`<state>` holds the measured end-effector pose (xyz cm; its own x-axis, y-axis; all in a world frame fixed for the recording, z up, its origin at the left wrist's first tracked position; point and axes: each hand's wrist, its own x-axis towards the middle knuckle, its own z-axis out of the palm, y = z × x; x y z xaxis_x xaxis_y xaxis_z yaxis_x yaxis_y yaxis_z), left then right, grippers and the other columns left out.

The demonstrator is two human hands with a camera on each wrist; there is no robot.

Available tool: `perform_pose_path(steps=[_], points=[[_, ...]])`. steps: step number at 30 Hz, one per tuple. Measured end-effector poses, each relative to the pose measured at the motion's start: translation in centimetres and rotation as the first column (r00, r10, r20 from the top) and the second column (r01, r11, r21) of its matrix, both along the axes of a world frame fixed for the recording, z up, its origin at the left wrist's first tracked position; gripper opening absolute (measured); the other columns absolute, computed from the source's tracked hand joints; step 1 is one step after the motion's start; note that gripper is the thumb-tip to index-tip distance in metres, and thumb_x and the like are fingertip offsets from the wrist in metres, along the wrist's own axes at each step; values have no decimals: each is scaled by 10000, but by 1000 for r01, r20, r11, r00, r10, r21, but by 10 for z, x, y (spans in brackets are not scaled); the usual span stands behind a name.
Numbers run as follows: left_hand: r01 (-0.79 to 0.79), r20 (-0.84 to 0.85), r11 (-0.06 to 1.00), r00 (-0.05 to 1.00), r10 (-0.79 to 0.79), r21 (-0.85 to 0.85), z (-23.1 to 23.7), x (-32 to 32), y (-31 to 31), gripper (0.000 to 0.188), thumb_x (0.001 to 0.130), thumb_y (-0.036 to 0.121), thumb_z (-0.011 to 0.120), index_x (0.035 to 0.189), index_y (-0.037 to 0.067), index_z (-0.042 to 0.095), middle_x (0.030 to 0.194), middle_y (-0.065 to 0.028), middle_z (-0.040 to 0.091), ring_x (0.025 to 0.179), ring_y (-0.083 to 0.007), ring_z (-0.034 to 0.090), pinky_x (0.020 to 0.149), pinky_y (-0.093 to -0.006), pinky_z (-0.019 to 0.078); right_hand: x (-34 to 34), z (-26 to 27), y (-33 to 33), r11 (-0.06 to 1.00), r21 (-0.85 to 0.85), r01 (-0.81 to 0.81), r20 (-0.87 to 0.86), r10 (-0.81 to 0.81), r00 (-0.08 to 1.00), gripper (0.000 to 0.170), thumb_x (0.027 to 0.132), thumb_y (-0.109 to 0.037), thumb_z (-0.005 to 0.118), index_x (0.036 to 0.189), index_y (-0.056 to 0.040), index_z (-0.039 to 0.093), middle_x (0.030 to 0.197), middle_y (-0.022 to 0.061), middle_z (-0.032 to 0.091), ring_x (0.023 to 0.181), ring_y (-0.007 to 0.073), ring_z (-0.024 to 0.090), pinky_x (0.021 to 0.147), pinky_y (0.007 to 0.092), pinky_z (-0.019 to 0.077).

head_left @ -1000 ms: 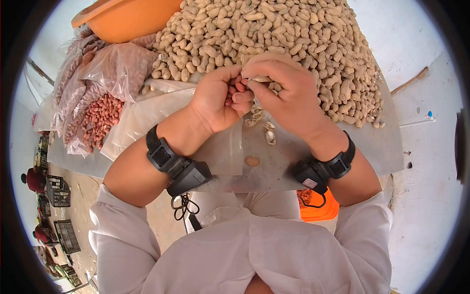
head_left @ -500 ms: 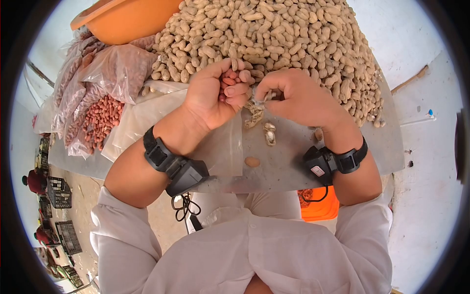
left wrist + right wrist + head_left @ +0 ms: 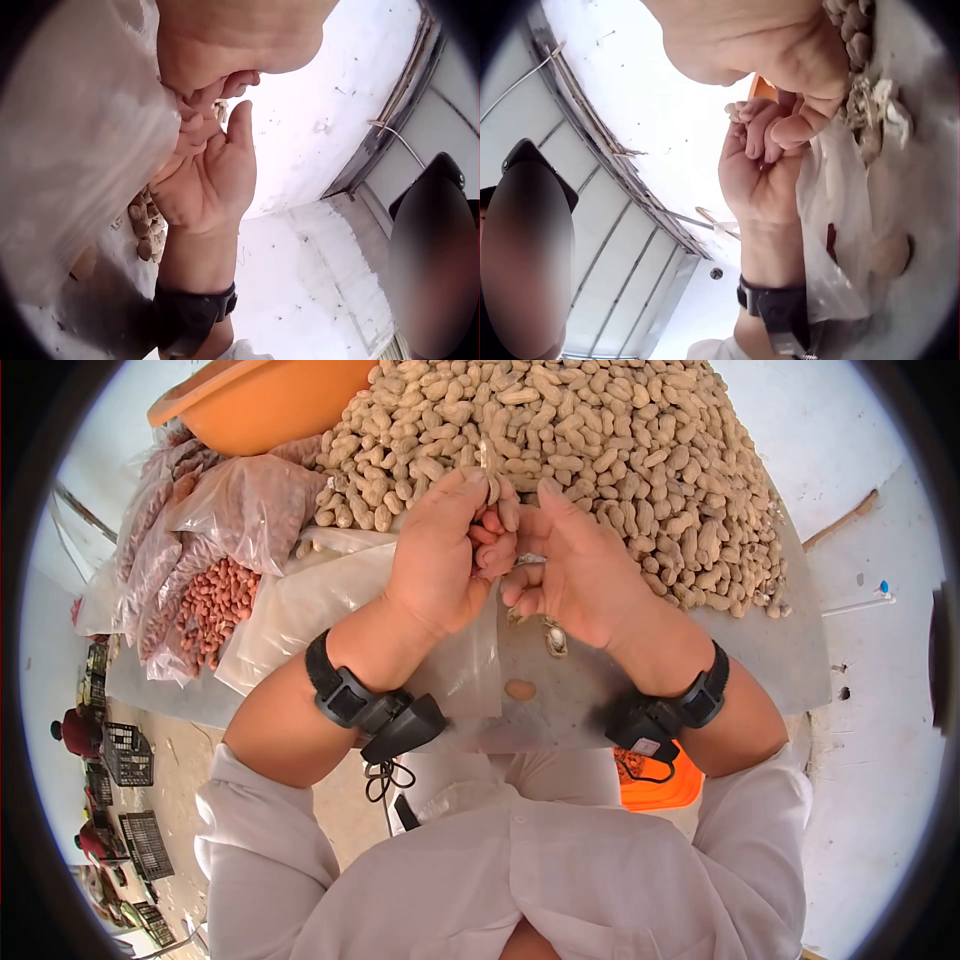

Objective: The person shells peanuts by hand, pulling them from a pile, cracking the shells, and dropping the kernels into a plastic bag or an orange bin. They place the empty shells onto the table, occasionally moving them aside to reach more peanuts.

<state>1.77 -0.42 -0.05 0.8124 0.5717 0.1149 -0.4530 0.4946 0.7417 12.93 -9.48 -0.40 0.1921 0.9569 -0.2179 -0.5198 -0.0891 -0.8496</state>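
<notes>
In the head view my left hand (image 3: 430, 555) pinches a peanut (image 3: 489, 465) upright between thumb and forefinger; a pale edge of its shell shows. Its other fingers curl over several reddish peanut kernels (image 3: 486, 528). Close on its right is my right hand (image 3: 590, 570), thumb raised, fingers extended or loosely bent toward the left hand's fingertips. No peanut shows in it. The left wrist view shows the right palm (image 3: 206, 184) facing the camera. Below the hands lies a split empty shell (image 3: 555, 639), and in the right wrist view broken shells (image 3: 870, 112) lie beside the fingers.
A large heap of unshelled peanuts (image 3: 600, 440) covers the back of the grey table (image 3: 560, 710). At left are an orange basin (image 3: 260, 410), bags of red kernels (image 3: 215, 605) and a plastic sheet (image 3: 330, 595). A brown piece (image 3: 519, 689) lies near the front edge.
The right hand went from the left fingertips down to the shells, then came back up beside the left hand with its thumb raised. The left hand now pinches a peanut upright, its kernels still held.
</notes>
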Motion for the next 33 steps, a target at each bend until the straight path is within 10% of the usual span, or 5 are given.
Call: perform_pose_path(steps=[5, 14, 20, 29, 33], points=[[-169, 17, 962, 985, 169, 213, 3, 1, -4, 227, 943, 164, 393, 774, 40, 479, 691, -24, 478, 519, -73, 382, 441, -190, 326, -18, -2, -2, 999, 8, 35, -181, -33, 983, 515, 916, -502, 377, 964, -17, 544, 856, 95, 565, 702, 193, 547, 624, 324, 476], [-343, 261, 109, 853, 452, 933, 1, 11, -10, 82, 875, 78, 497, 858, 6, 532, 710, -108, 510, 651, -258, 521, 581, -323, 430, -42, -3, 5, 939, 142, 313, -568, -182, 803, 400, 960, -359, 308, 1101, -35, 496, 1105, 82, 545, 1028, 200, 536, 921, 345, 428], [-299, 269, 15, 877, 398, 954, 7, 5, -11, 54, 808, 55, 544, 831, 10, 563, 781, -136, 542, 702, -314, 521, 622, -377, 427, -48, 1, -3, 929, 138, 344, -693, -157, 703, 320, 958, -291, 327, 1102, -63, 499, 1111, 70, 547, 1053, 194, 532, 919, 336, 440], [-334, 273, 155, 908, 319, 930, 5, 3, -15, 111, 847, 97, 540, 876, -2, 581, 862, -107, 571, 790, -219, 571, 671, -297, 460, -39, -49, -4, 767, 574, 287, -741, 337, 581, 388, 975, -323, 272, 1085, -34, 506, 1086, 77, 541, 1022, 182, 533, 892, 311, 451], [-169, -49, 752, 965, 258, 637, 21, -8, -29, 175, 931, 138, 455, 936, 15, 580, 928, -43, 567, 822, -116, 508, 729, -249, 419, -63, -1, -21, 858, 67, 509, -736, -302, 606, 460, 979, -340, 238, 1031, 24, 513, 1048, 125, 545, 979, 242, 541, 881, 355, 452]])
